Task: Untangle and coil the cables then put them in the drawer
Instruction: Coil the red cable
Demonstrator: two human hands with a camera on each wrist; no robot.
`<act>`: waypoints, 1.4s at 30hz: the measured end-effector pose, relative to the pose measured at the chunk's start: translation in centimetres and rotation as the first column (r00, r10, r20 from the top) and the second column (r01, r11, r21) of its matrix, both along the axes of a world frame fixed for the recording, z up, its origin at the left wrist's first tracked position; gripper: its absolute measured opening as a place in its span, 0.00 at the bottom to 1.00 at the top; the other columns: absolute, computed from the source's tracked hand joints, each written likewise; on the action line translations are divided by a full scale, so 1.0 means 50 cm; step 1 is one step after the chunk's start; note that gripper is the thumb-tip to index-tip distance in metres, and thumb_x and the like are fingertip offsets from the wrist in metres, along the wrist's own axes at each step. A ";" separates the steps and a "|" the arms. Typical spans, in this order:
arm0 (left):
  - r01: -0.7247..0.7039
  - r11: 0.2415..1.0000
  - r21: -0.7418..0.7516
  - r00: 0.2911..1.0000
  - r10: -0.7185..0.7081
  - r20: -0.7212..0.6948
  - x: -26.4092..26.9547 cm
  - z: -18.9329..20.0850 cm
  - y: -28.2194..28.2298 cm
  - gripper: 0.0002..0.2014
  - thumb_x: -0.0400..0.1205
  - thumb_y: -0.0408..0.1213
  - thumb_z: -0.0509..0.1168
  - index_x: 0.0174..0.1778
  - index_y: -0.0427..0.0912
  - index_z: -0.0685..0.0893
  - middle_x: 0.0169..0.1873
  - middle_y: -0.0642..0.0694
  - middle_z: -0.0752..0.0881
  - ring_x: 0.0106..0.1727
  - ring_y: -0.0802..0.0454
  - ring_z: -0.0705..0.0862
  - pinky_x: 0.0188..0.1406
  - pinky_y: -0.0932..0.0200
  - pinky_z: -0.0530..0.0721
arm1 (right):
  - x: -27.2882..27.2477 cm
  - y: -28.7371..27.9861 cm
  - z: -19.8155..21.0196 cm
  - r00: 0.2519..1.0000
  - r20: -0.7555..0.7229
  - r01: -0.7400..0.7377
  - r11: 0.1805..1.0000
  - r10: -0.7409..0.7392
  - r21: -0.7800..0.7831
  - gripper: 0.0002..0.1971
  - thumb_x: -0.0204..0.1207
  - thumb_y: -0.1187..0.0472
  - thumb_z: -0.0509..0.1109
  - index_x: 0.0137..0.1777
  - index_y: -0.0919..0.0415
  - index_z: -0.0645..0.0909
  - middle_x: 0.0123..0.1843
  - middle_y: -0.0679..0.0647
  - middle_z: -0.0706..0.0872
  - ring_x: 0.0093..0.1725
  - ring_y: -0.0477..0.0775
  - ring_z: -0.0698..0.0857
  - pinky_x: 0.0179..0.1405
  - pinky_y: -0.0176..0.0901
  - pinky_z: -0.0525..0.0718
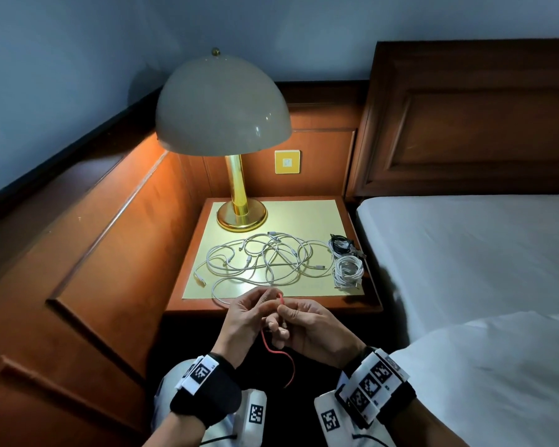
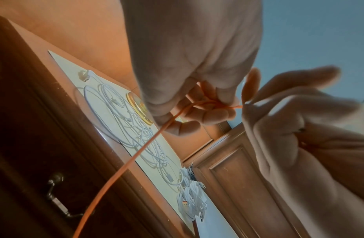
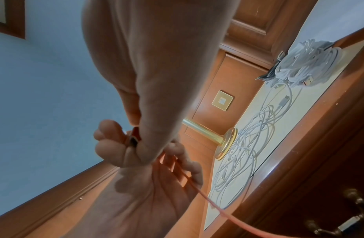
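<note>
Head view shows both hands in front of the nightstand point(image 1: 273, 304), working a red cable point(image 1: 279, 353) between them. The left hand point(image 1: 242, 321) has its fingers curled round the cable, and the left wrist view shows strands wrapped over those fingers. The right hand point(image 1: 307, 330) pinches the cable near its end, and the right wrist view shows a dark red plug point(image 3: 134, 138) at the fingertips. A loose tail hangs down between the wrists. On the nightstand's pale top lies a white tangle point(image 1: 265, 259) in the middle, untouched; at the right edge sit a white coil point(image 1: 347, 271) and, just beyond it, a black coil point(image 1: 341, 245). A lamp point(image 1: 223, 104) stands at the far left. The drawer handle point(image 2: 59, 198) shows below the top; the drawer looks closed. The step in hand seems to be coiling the red cable. Next, the tail likely needs winding up and the coil setting down by the others, before the white tangle is tackled.
</note>
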State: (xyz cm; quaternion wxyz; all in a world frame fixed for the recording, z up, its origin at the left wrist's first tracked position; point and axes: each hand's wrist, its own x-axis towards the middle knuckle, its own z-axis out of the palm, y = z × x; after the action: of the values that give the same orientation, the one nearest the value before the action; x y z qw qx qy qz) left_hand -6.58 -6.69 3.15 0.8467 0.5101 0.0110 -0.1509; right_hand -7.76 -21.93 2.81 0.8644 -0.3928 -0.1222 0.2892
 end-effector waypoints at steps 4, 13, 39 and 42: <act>-0.042 0.997 0.068 0.996 0.037 0.084 0.004 -0.006 -0.004 0.10 0.87 0.28 0.64 0.54 0.21 0.83 0.22 0.42 0.75 0.21 0.48 0.80 0.20 0.59 0.81 | 0.011 -0.006 0.011 0.993 0.021 0.115 0.992 -0.114 -0.057 0.14 0.88 0.64 0.60 0.60 0.77 0.80 0.42 0.63 0.84 0.36 0.52 0.82 0.42 0.43 0.86; 0.073 0.801 0.594 0.967 -0.201 0.153 0.003 -0.046 -0.002 0.09 0.88 0.38 0.66 0.48 0.45 0.92 0.34 0.46 0.89 0.31 0.53 0.80 0.27 0.63 0.76 | 0.051 -0.007 0.007 0.888 0.042 0.460 0.883 -0.459 -0.095 0.14 0.81 0.58 0.68 0.55 0.70 0.88 0.51 0.70 0.90 0.49 0.63 0.91 0.51 0.48 0.91; -0.393 0.597 0.700 0.709 -0.288 0.644 0.040 -0.010 0.029 0.11 0.77 0.41 0.79 0.35 0.46 0.82 0.27 0.54 0.83 0.30 0.61 0.77 0.32 0.68 0.75 | 0.024 -0.058 -0.030 0.983 0.181 0.091 0.918 -0.021 -0.387 0.15 0.88 0.59 0.63 0.61 0.74 0.82 0.46 0.61 0.86 0.45 0.55 0.84 0.52 0.41 0.82; -0.282 0.682 0.675 0.767 -0.262 0.585 0.033 0.000 0.018 0.13 0.78 0.37 0.78 0.34 0.46 0.80 0.24 0.55 0.80 0.27 0.63 0.76 0.31 0.68 0.74 | 0.013 -0.052 -0.032 0.996 0.090 0.046 0.957 -0.021 -0.285 0.16 0.85 0.60 0.63 0.59 0.75 0.82 0.44 0.63 0.84 0.43 0.57 0.83 0.50 0.43 0.82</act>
State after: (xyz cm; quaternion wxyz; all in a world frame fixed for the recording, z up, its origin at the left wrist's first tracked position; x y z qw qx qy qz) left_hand -4.94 -5.78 3.12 0.5220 0.8233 -0.2161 0.0549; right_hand -7.13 -24.53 1.22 0.7969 -0.5280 -0.1094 0.2722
